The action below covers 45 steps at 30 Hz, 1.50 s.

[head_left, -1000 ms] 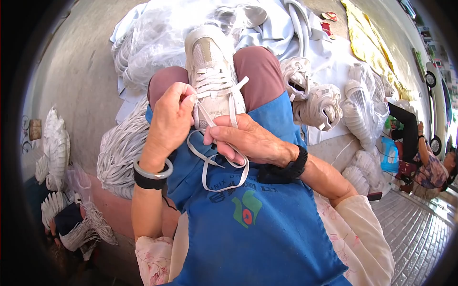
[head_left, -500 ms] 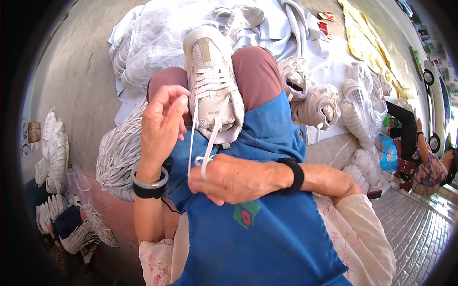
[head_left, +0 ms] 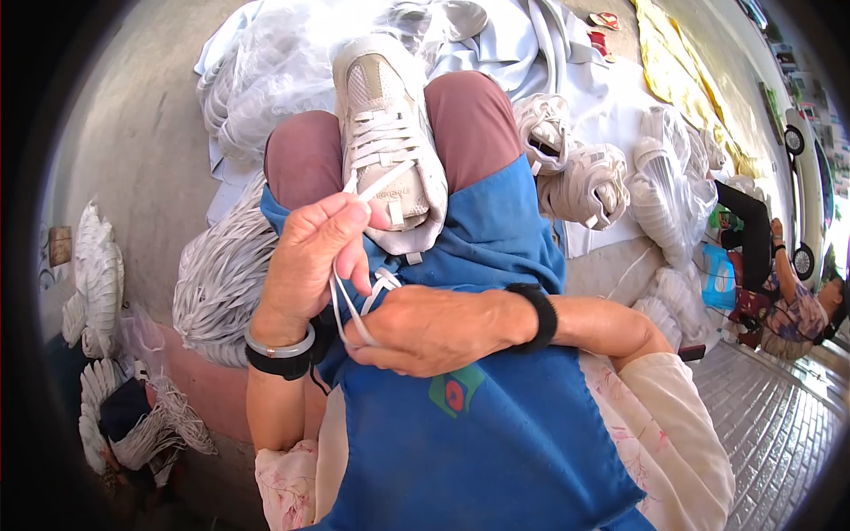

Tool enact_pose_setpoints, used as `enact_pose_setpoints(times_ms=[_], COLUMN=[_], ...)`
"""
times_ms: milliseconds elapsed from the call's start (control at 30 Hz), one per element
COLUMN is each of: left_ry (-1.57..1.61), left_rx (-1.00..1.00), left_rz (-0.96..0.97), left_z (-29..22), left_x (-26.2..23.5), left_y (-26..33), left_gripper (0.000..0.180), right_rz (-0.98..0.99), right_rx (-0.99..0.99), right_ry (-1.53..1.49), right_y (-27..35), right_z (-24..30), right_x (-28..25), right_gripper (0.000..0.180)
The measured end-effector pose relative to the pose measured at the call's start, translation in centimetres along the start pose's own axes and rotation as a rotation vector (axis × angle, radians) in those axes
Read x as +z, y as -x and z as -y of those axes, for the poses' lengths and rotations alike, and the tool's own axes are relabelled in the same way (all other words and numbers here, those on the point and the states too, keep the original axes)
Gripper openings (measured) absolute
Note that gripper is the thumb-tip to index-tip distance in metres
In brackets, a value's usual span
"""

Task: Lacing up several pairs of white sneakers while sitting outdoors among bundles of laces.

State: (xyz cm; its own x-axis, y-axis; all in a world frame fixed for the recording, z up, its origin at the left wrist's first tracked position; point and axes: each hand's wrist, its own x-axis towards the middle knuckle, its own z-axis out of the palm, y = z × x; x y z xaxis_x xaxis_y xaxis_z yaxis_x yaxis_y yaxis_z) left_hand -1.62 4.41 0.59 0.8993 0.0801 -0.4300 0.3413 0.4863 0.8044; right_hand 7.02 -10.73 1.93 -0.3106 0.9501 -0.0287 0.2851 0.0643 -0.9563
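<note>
A white sneaker (head_left: pixel 390 133) rests on my lap between my knees, toe pointing away, on a blue apron (head_left: pixel 496 425). Its white shoelace (head_left: pixel 367 296) runs from the eyelets down toward me. My left hand (head_left: pixel 310 265) pinches the lace just below the shoe's tongue, fingers curled. Below and to the right of it, my right hand (head_left: pixel 425 327) lies across the apron and grips the lower loop of the same lace. Both wrists carry dark bands.
A bundle of white laces (head_left: pixel 221 274) lies by my left knee. More white sneakers (head_left: pixel 575 168) and clear bags of shoes (head_left: pixel 673 186) sit to the right on pale cloth. Another person (head_left: pixel 779 292) sits at the far right. White shoe parts (head_left: pixel 97 274) lie at left.
My right hand has dropped toward me and drawn the lace down. My left hand has shifted from the shoe's tongue to just below it, still on the lace.
</note>
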Motion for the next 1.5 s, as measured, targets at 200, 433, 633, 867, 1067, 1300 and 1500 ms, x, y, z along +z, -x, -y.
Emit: enact_pose_setpoints(times_ms=[200,433,633,867,1067,1300,1500], left_ry=[0.136,-0.223,-0.26,0.427,0.817,0.707,0.65], left_rx=[0.056,-0.029,-0.084,0.456,0.773,1.13,1.074], left_rz=[0.081,0.357,0.352,-0.226,-0.254,-0.402,-0.043], left_z=[-1.7,-0.1,-1.3,1.8,-0.3,-3.4,-4.5], left_x=[2.0,7.4,3.8,-7.6,-16.6,-24.7,-18.8], left_y=[2.6,0.8,3.0,6.4,10.6,17.7,15.5], left_gripper=[0.031,0.034,0.031,0.02,0.019,0.014,0.021], right_rz=[-0.151,-0.494,-0.537,-0.787,-0.805,-0.928,-1.285], right_rx=[0.131,0.29,0.194,0.153,0.124,-0.071,0.415], right_ry=[-0.304,-1.143,-1.331,-1.193,-1.362,-1.458,-0.518], right_y=[5.1,2.5,2.6,6.4,8.0,7.3,7.9], right_z=[-2.3,-1.9,-3.8,-5.9,-8.8,-10.0,-10.9], right_x=[-4.3,-3.1,-3.4,-7.0,-8.9,-12.4,-11.9], right_gripper=[0.023,0.036,0.026,0.019,0.021,0.018,0.023])
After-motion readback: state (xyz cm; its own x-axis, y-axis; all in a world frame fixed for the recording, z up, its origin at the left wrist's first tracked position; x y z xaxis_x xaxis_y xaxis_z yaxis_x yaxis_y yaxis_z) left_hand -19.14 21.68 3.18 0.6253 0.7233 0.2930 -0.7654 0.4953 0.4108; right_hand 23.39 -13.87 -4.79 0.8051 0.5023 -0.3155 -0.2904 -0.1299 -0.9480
